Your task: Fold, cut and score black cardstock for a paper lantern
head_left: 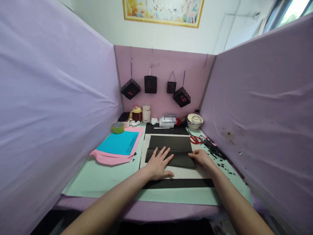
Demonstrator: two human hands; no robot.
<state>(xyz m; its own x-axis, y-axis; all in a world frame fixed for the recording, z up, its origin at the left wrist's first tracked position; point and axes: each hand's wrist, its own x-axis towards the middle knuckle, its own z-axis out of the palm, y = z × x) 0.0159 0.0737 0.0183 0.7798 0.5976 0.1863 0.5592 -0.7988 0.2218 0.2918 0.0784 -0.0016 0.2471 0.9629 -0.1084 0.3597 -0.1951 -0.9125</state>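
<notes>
A sheet of black paper [182,159] lies folded over on itself in the middle of the table, its nearer part raised a little along the far edge. My left hand [158,163] rests on it with the fingers spread flat. At the paper's right edge, my right hand [201,158] pinches it between thumb and fingers. Beyond the fold, a flat black part [168,142] shows; whether it belongs to the same sheet I cannot tell. Underneath is a white board [183,173], lying over a larger black sheet [181,183].
Red-handled scissors [196,140] and black paper scraps [215,150] lie on the right. To the left are blue sheets [118,142], pink sheets [110,160] and a tape roll [118,128]. Jars [137,115] and a pen box [168,120] stand behind. Tall cloth-covered partitions [264,88] flank the table.
</notes>
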